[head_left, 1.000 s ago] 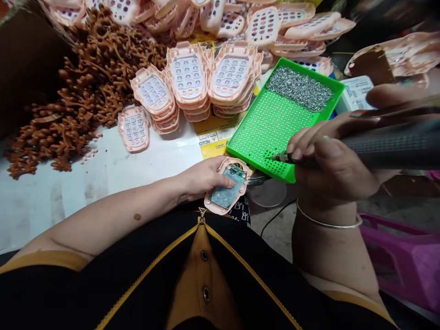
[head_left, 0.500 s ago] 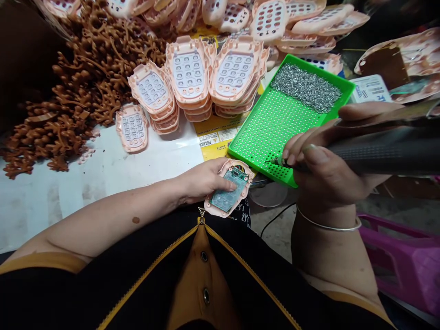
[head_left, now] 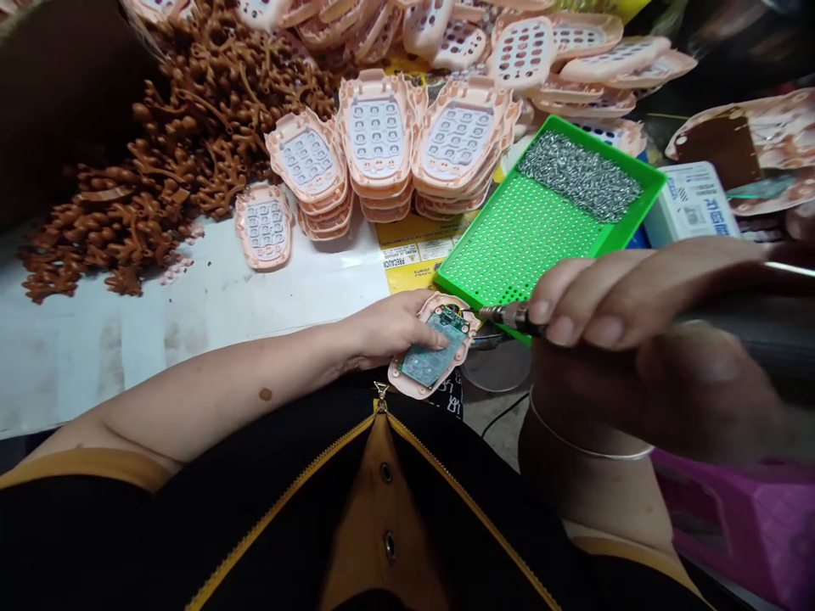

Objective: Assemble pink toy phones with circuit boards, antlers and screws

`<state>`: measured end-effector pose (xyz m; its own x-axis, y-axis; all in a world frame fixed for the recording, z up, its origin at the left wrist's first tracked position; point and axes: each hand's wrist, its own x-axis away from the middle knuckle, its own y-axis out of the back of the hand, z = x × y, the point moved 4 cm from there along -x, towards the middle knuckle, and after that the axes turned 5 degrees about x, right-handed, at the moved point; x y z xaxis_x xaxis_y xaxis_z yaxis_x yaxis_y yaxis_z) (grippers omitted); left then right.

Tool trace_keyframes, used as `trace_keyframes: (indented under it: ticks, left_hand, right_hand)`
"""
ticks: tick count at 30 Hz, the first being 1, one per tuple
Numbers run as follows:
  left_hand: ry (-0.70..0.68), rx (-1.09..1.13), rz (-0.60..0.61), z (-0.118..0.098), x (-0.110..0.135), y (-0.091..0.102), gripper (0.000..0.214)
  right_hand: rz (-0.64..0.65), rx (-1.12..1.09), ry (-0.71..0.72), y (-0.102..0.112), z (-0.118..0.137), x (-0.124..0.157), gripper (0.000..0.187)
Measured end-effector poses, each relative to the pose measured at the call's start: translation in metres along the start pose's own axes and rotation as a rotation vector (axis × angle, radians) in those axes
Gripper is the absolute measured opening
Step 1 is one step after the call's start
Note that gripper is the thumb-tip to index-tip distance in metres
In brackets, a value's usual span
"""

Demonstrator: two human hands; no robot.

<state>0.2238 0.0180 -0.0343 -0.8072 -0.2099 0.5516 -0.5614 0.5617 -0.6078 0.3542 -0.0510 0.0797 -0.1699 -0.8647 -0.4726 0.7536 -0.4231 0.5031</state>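
Observation:
My left hand grips a pink plastic shell, its thumb pressed on the green circuit board inside. Thin wires show at the shell's upper end. My right hand is wrapped round a dark electric screwdriver, held sideways. Its bit points left and reaches the upper right edge of the shell; whether a screw sits on the tip is too small to tell. Just behind lies a green perforated tray, with a heap of small silver screws at its far end.
Stacked pink shells with keypads stand behind the left hand, a single one beside them. A pile of brown plastic parts lies at the left. A white-blue box is right of the tray; a purple stool stands lower right.
My right hand has brought the screwdriver from over the green tray leftward and down to the shell. The left hand keeps its hold on the shell. The whole view has shifted slightly.

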Motion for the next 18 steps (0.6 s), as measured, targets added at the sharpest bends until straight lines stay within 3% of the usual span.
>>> trace_keyframes:
  ticks: [3, 7, 18]
  left_hand:
    - [-0.023, 0.004, -0.018, -0.001, 0.001, 0.0, 0.031]
    - [-0.032, -0.007, -0.023, -0.002, 0.0, 0.0, 0.029]
    - [-0.006, -0.012, -0.024, -0.004, 0.002, -0.003, 0.029]
  right_hand:
    - [-0.124, -0.239, -0.066, -0.019, 0.003, -0.001, 0.035]
    - [-0.22, -0.179, -0.166, -0.028, -0.005, 0.002, 0.044]
    - [-0.176, -0.543, -0.041, -0.034, -0.011, -0.006, 0.025]
